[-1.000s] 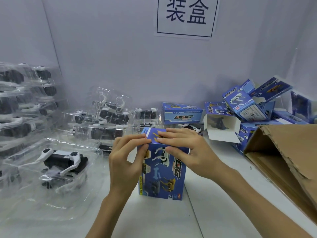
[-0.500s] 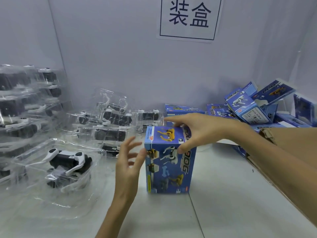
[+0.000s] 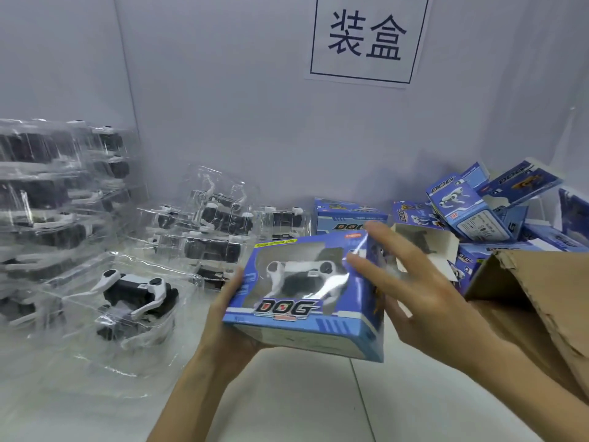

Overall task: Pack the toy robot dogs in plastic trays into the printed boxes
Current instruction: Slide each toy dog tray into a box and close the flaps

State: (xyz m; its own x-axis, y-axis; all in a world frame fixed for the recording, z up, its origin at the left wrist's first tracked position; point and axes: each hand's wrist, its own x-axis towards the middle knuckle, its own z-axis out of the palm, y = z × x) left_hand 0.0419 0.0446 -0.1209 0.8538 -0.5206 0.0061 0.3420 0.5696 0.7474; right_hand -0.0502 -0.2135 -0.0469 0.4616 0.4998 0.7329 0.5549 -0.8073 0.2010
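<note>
Above the white bench (image 3: 287, 406), the blue printed window box (image 3: 306, 301), upright a moment before, lay tilted, clasped from below by my left grip (image 3: 229, 317); my right grip (image 3: 414, 291) hovered open alongside. Packed, I judged: ready for setting aside.

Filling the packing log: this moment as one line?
printed box: dog inside | left hand: holds box | right hand: open, at box's right end

Lifted printed box (image 3: 306, 311) off the worktop (image 3: 318, 403), tipped window-face up, now held from below in left grip (image 3: 228, 320). Shifted right grip (image 3: 417, 301) to its right end, fingers (image 3: 395, 250) spread, perhaps touching.
</note>
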